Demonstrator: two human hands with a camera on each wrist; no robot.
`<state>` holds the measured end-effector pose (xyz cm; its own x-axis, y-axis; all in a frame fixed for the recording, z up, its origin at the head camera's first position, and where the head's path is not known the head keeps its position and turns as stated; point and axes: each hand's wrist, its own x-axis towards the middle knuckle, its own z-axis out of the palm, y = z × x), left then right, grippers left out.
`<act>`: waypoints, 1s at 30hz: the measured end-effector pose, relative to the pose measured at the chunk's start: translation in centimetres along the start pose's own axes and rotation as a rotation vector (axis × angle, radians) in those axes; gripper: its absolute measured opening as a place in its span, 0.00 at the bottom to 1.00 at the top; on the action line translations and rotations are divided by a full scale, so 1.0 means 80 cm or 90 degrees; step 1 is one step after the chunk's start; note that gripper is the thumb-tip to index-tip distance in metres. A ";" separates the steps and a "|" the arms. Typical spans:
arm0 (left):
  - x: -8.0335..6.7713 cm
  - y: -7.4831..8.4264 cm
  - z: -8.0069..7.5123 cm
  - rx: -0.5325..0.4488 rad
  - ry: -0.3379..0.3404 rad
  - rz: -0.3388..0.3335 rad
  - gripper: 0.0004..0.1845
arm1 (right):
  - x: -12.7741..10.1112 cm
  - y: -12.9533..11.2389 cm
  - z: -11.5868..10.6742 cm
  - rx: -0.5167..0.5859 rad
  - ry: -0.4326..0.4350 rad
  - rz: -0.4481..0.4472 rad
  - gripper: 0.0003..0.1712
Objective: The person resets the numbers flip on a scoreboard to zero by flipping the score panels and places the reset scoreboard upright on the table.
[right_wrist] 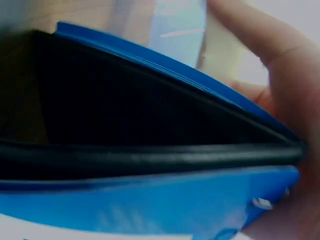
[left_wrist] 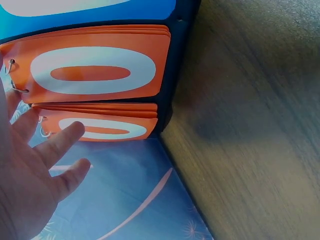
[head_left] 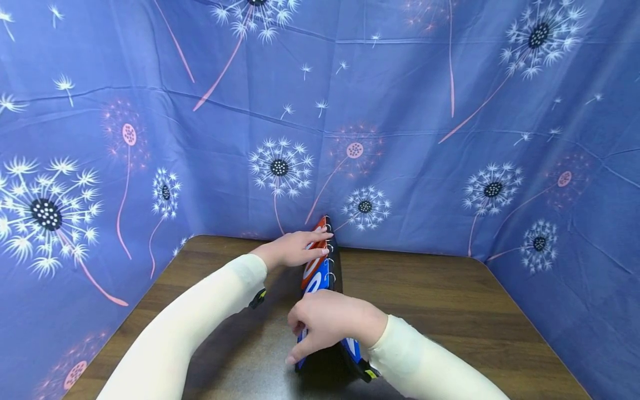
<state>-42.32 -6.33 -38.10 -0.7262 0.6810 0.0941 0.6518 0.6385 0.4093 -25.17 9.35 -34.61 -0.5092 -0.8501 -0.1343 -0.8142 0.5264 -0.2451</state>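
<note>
A flip scoreboard (head_left: pixel 319 261) stands tent-like on the table, its black frame carrying ring-bound number cards. Orange cards (left_wrist: pixel 95 70) showing white zeros are at its far end and blue cards (head_left: pixel 316 280) at its near end. My left hand (head_left: pixel 298 248), fingers loosely straight, lies across the ring-bound top edge beside the orange cards. Over the near end of the ridge is my right hand (head_left: pixel 332 319), fingers bent toward the blue card face and thumb sticking out to the left. The right wrist view shows the black inside of the frame (right_wrist: pixel 150 110); some right fingertips are hidden behind the blue card.
The wooden table (head_left: pixel 425 311) extends to both sides of the scoreboard. A blue cloth (head_left: pixel 400 100) with dandelion prints hangs behind and at both sides. Black wrist straps (head_left: pixel 258 298) show under the pale sleeves.
</note>
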 end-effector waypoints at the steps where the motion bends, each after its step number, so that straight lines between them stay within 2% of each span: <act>1: 0.000 0.000 0.000 -0.002 0.001 0.001 0.36 | -0.003 0.003 -0.002 0.040 0.019 -0.027 0.19; 5: 0.002 -0.001 -0.001 -0.011 0.003 0.006 0.35 | -0.028 0.021 -0.014 0.178 0.162 -0.131 0.13; 7: 0.004 -0.001 -0.002 -0.013 -0.001 -0.001 0.35 | -0.045 0.030 -0.021 0.211 0.249 -0.146 0.10; 10: 0.005 0.000 -0.001 -0.011 -0.010 -0.021 0.36 | -0.071 0.046 -0.024 0.226 0.353 -0.120 0.11; 13: 0.006 0.000 0.001 -0.003 -0.009 -0.032 0.38 | -0.093 0.065 -0.016 0.235 0.398 -0.055 0.14; 16: 0.005 -0.001 0.004 -0.006 -0.007 -0.033 0.38 | -0.106 0.081 0.002 0.241 0.387 0.019 0.19; 19: 0.003 0.000 0.003 -0.009 -0.004 -0.037 0.37 | -0.111 0.090 0.022 0.249 0.334 0.086 0.31; 21: 0.001 0.000 0.002 -0.012 -0.002 -0.039 0.35 | -0.109 0.092 0.034 0.260 0.296 0.111 0.40; 25: 0.000 0.001 0.002 -0.015 -0.001 -0.035 0.35 | -0.105 0.093 0.055 0.289 0.257 0.130 0.54; 30: 0.001 0.002 0.002 -0.021 -0.006 -0.029 0.36 | -0.104 0.094 0.069 0.319 0.247 0.150 0.56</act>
<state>-42.25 -6.12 -38.16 -0.7527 0.6550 0.0664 0.6105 0.6567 0.4428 -25.51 20.27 -40.67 -0.7971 -0.5967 0.0922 -0.4882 0.5470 -0.6801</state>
